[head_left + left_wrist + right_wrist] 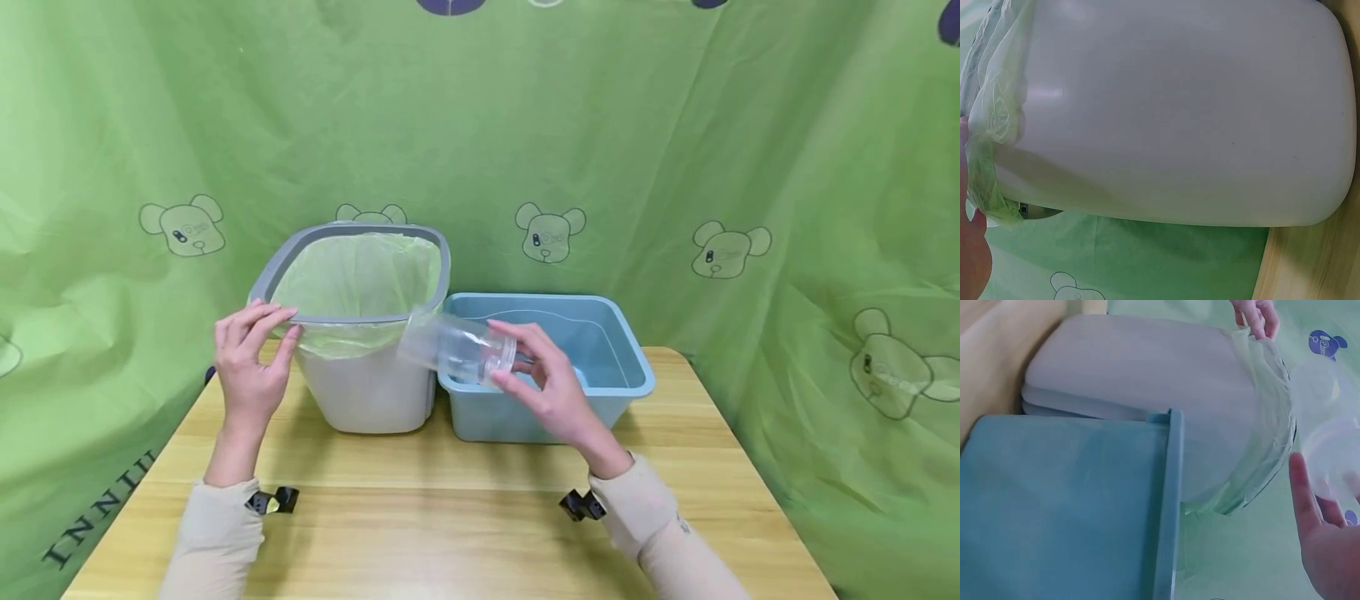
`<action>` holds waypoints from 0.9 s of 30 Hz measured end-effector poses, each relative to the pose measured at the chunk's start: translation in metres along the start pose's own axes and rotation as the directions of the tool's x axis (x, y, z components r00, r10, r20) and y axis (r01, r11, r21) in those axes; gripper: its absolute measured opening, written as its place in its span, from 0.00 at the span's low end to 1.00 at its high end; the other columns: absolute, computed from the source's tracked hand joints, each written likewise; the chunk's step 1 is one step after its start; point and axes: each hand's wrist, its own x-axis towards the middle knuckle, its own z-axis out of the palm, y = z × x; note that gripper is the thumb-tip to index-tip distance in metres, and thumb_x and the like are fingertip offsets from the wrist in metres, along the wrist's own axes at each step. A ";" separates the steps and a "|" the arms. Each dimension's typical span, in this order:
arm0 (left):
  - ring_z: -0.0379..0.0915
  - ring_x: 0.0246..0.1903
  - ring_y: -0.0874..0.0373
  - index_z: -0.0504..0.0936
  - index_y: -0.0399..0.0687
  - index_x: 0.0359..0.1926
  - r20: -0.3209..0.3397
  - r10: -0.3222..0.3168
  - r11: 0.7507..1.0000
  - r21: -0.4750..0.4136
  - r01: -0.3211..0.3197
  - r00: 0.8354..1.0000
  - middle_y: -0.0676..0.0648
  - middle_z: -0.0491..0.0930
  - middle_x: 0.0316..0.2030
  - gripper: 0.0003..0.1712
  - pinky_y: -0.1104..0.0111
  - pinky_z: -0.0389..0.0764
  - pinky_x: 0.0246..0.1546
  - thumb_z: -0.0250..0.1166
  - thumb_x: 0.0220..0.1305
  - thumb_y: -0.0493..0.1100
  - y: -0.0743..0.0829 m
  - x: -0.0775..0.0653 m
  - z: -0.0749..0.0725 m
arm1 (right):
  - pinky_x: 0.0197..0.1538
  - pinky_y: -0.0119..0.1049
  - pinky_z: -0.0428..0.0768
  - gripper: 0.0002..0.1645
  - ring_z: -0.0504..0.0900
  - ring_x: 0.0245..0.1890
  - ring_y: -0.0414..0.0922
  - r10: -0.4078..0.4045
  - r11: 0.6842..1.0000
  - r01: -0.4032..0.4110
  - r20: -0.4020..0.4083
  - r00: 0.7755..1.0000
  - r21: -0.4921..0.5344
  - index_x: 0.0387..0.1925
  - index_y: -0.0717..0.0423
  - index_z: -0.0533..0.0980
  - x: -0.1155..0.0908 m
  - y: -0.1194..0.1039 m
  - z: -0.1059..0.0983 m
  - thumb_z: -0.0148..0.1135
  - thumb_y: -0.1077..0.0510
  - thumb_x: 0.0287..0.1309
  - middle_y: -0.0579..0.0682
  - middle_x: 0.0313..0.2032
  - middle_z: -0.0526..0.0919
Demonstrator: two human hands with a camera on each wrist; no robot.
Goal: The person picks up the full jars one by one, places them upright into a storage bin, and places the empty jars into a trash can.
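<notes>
My left hand [251, 358] pinches the front left of the grey rim [345, 319] of a whitish trash bin [367, 396], fingers above and thumb below. A pale green bag [352, 275] lines the bin and folds down over its outside. My right hand [547, 383] holds a clear plastic cup [457, 346] by one end, between thumb and fingers. Tilted on its side, the cup points left, and its far end overlaps the bin's front right rim in the head view. In the right wrist view the cup [1329, 437] looks see-through and blurred.
A blue plastic tub [517, 417] stands right of the bin, under my right hand. Both containers rest on a wooden table [420, 517]. A green curtain [480, 150] with bear-head prints hangs behind and at both sides.
</notes>
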 end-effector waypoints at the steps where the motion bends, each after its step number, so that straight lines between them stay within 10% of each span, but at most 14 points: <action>1: 0.71 0.58 0.38 0.89 0.42 0.46 0.002 0.001 1.000 -0.002 -0.001 1.000 0.36 0.84 0.51 0.14 0.56 0.68 0.68 0.74 0.57 0.34 0.000 0.000 0.000 | 0.57 0.40 0.86 0.36 0.82 0.54 0.44 -0.012 1.000 0.012 -0.030 0.999 0.010 0.71 0.61 0.69 0.002 0.000 -0.001 0.65 0.69 0.61 0.59 0.57 0.74; 11: 0.70 0.59 0.39 0.89 0.42 0.46 0.004 -0.007 1.000 0.004 0.007 1.000 0.36 0.84 0.51 0.14 0.56 0.69 0.68 0.74 0.57 0.35 0.000 0.001 0.000 | 0.62 0.39 0.82 0.36 0.82 0.58 0.53 0.017 0.997 -0.001 -0.190 0.982 0.083 0.73 0.61 0.67 0.023 0.002 0.001 0.64 0.69 0.64 0.62 0.59 0.72; 27: 0.71 0.59 0.45 0.90 0.42 0.45 -0.012 -0.005 1.000 -0.016 0.005 1.000 0.36 0.84 0.50 0.14 0.56 0.68 0.68 0.76 0.55 0.33 -0.002 0.000 0.001 | 0.60 0.42 0.85 0.37 0.80 0.58 0.54 0.021 0.999 -0.029 -0.234 0.972 -0.035 0.74 0.50 0.69 0.069 0.002 0.029 0.69 0.60 0.65 0.59 0.59 0.72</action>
